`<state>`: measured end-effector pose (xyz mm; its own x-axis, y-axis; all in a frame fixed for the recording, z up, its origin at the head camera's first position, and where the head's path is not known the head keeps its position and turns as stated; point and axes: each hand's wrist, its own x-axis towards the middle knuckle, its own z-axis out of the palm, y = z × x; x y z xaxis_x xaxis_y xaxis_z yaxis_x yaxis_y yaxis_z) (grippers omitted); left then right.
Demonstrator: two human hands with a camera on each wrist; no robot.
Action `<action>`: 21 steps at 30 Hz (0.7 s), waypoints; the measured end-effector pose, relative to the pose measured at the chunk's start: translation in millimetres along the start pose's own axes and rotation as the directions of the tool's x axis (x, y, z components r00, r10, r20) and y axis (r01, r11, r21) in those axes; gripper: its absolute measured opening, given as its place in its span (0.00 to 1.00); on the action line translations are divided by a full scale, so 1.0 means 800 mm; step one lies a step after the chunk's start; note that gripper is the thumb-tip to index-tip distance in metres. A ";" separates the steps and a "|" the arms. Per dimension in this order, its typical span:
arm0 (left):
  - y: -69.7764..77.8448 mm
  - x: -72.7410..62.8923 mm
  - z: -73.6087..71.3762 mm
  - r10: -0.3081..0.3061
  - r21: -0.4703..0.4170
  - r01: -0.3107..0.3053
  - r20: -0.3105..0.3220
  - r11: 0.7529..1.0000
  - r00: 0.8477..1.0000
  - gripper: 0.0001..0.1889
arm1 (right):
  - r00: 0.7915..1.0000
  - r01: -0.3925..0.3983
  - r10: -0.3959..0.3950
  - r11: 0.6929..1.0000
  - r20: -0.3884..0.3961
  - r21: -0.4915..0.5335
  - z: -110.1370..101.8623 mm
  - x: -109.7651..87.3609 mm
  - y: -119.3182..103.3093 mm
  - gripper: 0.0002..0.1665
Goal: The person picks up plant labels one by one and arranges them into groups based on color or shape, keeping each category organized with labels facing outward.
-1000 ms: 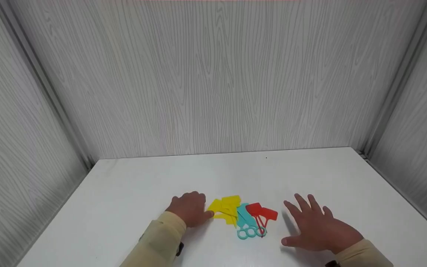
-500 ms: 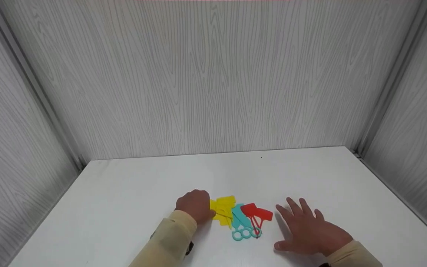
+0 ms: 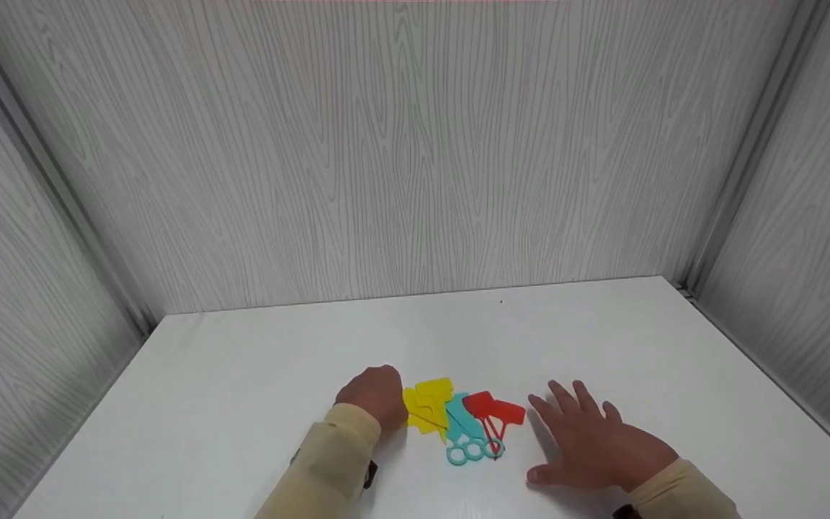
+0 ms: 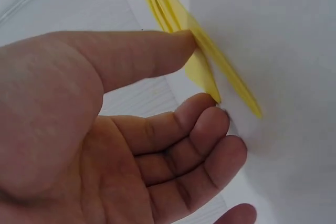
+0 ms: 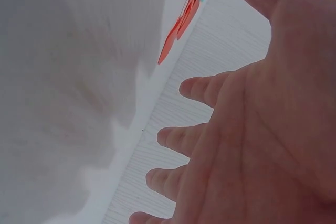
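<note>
A small cluster of flat plastic pieces lies on the white table. At its left are yellow pieces (image 3: 434,393), overlapping one another. Teal pieces (image 3: 462,417) with ring-shaped ends are in the middle, and red pieces (image 3: 507,412) with broad heads and thin stems lie on the right. My left hand (image 3: 373,398) is at the yellow end; in the left wrist view its thumb presses a yellow piece (image 4: 197,74) whose tip meets the curled fingertips. To the right of the red pieces, my right hand (image 3: 595,441) holds nothing, palm down with fingers spread.
The white table (image 3: 300,346) runs back to a grey wood-grain panel (image 3: 415,158). Similar panels (image 3: 26,238) stand along the left and right sides. A tiny dark speck (image 3: 501,301) marks the table near its back edge.
My left hand has moved in closer over the yellow pieces and its fingers have curled. My right hand stays spread beside the red pieces. The head view has shifted slightly.
</note>
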<state>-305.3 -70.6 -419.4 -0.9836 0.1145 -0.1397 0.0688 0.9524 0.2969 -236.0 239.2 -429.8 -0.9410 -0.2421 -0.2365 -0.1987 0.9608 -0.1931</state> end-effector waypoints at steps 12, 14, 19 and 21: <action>-0.021 0.006 0.011 0.149 0.058 -0.151 0.036 0.987 0.988 0.12 | 1.000 -0.006 0.006 1.000 0.020 0.009 -0.003 -0.005 -0.005 0.68; -0.026 0.010 0.015 0.192 0.098 -0.194 0.030 0.976 0.981 0.12 | 1.000 -0.004 0.004 1.000 0.019 0.010 -0.003 -0.005 -0.004 0.68; -0.034 0.015 0.018 0.328 0.227 -0.318 -0.010 0.921 0.945 0.10 | 1.000 0.010 -0.010 1.000 0.000 0.003 -0.004 -0.004 -0.003 0.69; -0.036 0.014 0.017 0.404 0.313 -0.372 -0.040 0.874 0.914 0.09 | 1.000 0.009 -0.009 1.000 0.002 0.001 -0.005 -0.004 -0.003 0.69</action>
<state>-316.0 -92.6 -442.1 -0.8779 0.4778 0.0300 0.4784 0.8780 0.0153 -233.3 238.5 -424.8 -0.9386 -0.2515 -0.2362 -0.2074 0.9584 -0.1962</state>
